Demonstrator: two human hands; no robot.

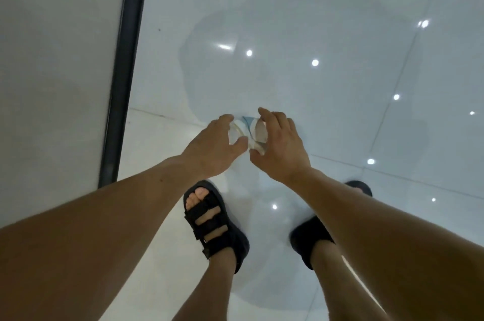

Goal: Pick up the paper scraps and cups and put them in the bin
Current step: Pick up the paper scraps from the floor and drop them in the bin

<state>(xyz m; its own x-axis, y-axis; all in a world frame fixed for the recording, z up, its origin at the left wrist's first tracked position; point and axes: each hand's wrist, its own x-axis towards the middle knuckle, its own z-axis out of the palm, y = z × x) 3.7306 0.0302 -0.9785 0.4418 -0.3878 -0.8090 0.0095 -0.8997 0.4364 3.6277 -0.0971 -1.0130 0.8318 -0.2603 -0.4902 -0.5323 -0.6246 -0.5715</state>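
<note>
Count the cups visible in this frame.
2, as far as shows: one cup gripped by the left hand, another cup by the right hand, touching each other. Fingers may hide more.

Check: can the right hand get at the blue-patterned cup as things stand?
Likely yes. The right hand curls round the blue-patterned cup, with nothing between them. The left hand holds the pale cup close beside it, not across it.
</note>
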